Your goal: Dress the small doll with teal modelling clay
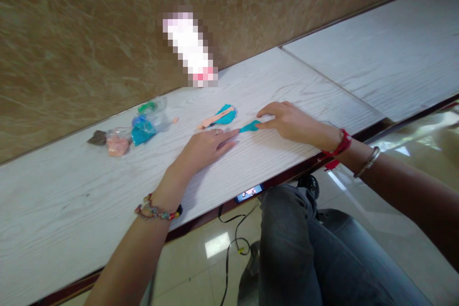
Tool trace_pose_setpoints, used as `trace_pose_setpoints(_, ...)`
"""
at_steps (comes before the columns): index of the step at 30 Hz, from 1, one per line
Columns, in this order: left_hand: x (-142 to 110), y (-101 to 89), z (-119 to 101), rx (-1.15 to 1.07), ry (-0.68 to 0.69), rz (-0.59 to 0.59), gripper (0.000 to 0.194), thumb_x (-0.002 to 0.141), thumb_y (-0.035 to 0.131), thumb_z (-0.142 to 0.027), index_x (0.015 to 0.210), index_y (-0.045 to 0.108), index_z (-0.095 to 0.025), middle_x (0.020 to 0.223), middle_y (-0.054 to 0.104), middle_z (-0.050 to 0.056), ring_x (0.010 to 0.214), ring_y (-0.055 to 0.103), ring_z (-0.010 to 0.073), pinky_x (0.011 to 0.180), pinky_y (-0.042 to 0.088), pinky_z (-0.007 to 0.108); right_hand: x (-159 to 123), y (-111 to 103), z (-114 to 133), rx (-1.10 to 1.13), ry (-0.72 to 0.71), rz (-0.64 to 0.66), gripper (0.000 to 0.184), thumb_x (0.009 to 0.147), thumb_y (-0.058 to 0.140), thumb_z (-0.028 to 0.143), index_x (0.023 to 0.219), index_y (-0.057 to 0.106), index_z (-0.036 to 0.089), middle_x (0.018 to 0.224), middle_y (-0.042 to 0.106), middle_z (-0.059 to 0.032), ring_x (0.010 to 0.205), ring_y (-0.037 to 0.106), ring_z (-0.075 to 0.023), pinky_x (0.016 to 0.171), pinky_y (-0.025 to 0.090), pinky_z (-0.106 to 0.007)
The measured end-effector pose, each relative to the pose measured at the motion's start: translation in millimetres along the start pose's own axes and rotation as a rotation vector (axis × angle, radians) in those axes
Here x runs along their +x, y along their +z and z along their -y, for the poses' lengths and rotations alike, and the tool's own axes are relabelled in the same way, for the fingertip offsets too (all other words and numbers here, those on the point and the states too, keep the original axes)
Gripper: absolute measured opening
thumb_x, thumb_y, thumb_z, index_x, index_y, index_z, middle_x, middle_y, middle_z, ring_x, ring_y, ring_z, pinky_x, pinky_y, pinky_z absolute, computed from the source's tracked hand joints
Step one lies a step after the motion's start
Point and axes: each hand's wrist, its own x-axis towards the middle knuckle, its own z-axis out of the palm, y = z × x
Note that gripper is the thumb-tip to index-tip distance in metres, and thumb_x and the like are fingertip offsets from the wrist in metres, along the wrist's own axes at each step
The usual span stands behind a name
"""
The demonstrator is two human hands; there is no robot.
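Observation:
A small teal piece of modelling clay [250,126], narrow at its left end and wider at its right, lies flat on the white wood-grain ledge [287,162]. My left hand [206,148] rests with its fingers stretched out, the index fingertip at the clay's narrow end. From the other side my right hand [290,122] reaches in, its fingers apart and one fingertip on the wide end. Just beyond lies a flattened teal clay shape [229,114] with a peach clay strip [214,118] across it, running out to its left.
Bagged clay stands to the left: teal [142,132], peach [118,143], green [146,107] and a dark lump [97,137]. A peach crumb [175,120] sits nearby. A blurred-out object [190,48] leans on the marbled wall. Below the front edge are a phone [250,193] and a black cable [228,253].

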Motion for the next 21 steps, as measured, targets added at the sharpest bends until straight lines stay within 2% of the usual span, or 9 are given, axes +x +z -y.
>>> trace_pose_setpoints(8,0.1,1.6,1.0,0.022,0.015,-0.027,0.040,0.092,0.034,-0.042,0.123,0.052,-0.024,0.089,0.067,0.004,0.077,0.060,0.0144,0.070,0.043,0.027,-0.6,-0.9,-2.1,-0.032,0.036,-0.005,0.043,0.081,0.037,0.002,0.106,0.064,0.023,0.112,0.059,-0.0061,0.102,0.049,-0.0186,0.080,0.035,-0.033)
trace_pose_setpoints(15,-0.1,2.4,1.5,0.008,0.004,-0.020,0.040,0.092,0.034,-0.042,0.123,0.052,-0.025,0.093,0.067,0.005,0.081,0.061,0.0153,0.072,0.043,0.027,-0.3,-1.8,-1.0,-0.031,0.062,-0.004,0.045,0.080,0.037,0.001,0.111,0.062,0.023,0.118,0.055,-0.0069,0.105,0.048,-0.0201,0.080,0.035,-0.033)
trace_pose_setpoints(21,0.1,1.5,1.7,-0.010,0.011,-0.012,0.041,0.092,0.032,-0.042,0.124,0.051,-0.024,0.095,0.067,0.005,0.084,0.061,0.0156,0.074,0.044,0.028,-0.5,-1.6,-0.5,-0.038,0.000,-0.019,0.043,0.081,0.037,0.002,0.107,0.063,0.023,0.117,0.056,-0.0071,0.103,0.049,-0.0198,0.080,0.035,-0.033)
